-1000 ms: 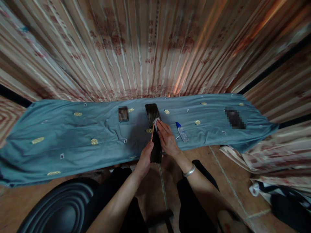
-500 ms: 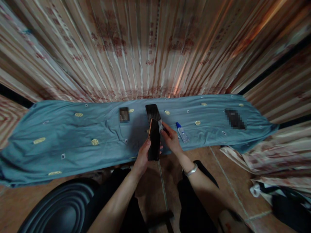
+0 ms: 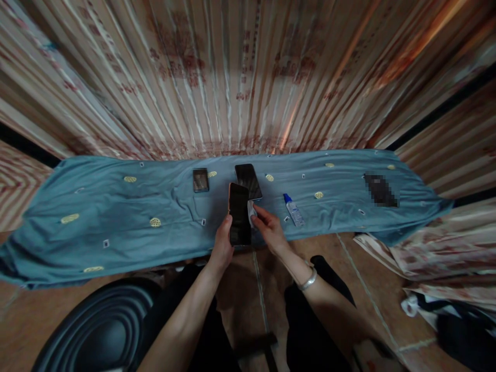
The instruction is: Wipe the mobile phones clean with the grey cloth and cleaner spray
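Note:
My left hand (image 3: 223, 241) is closed on a dark-screened phone (image 3: 239, 217), gripping its lower left side above the cloth's front edge. Pinched in my right hand (image 3: 268, 227) is a small white wipe (image 3: 251, 213), held against the phone's right edge. Just beyond, a second phone (image 3: 249, 181) lies face up on the blue cloth, partly covered by the held one. To the right of my right hand lies a clear bottle with a blue cap (image 3: 294, 211).
A blue patterned cloth (image 3: 127, 206) covers the long surface. A blurred square item (image 3: 200, 180) lies to the left and a blurred dark item (image 3: 382, 190) to the right. Curtains (image 3: 217, 93) hang behind. A black round stool (image 3: 101, 330) stands at lower left.
The held phone has shifted slightly left and turned more squarely to view. My right hand with the wipe has moved a little down along the phone's right edge.

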Available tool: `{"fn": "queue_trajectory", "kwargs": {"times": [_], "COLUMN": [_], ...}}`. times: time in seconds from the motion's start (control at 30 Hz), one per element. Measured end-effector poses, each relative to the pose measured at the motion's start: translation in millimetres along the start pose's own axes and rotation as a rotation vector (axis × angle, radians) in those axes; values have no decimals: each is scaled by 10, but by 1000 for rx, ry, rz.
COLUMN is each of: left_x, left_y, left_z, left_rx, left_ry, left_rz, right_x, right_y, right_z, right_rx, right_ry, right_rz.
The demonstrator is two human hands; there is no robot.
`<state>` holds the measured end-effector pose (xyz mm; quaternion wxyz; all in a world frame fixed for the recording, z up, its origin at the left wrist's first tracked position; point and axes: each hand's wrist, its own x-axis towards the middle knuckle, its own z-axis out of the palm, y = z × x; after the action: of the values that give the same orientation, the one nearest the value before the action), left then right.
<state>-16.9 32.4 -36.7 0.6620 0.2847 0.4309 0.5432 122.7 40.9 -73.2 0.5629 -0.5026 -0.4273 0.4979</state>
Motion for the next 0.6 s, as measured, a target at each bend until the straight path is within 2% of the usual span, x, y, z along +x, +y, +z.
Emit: {"fn": "queue_trajectory", "kwargs": {"times": [0.17, 0.3, 0.47, 0.6], "left_x": [11, 61, 128, 135], "left_y": [73, 158, 209, 192], "left_z": [-13, -32, -118, -148], "left_rx": [3, -54, -185, -250], "left_ry": [14, 75, 19, -22], "left_rz": [72, 104, -56, -120], "right_x": [-95, -223, -391, -438], "right_y": [-8, 12, -39, -139], "right_z": [52, 115, 116, 66], "right_rx": [-30, -93, -245, -513], "right_ry": [-38, -110, -211, -231], "right_rz": [-4, -36, -122, -343]}}
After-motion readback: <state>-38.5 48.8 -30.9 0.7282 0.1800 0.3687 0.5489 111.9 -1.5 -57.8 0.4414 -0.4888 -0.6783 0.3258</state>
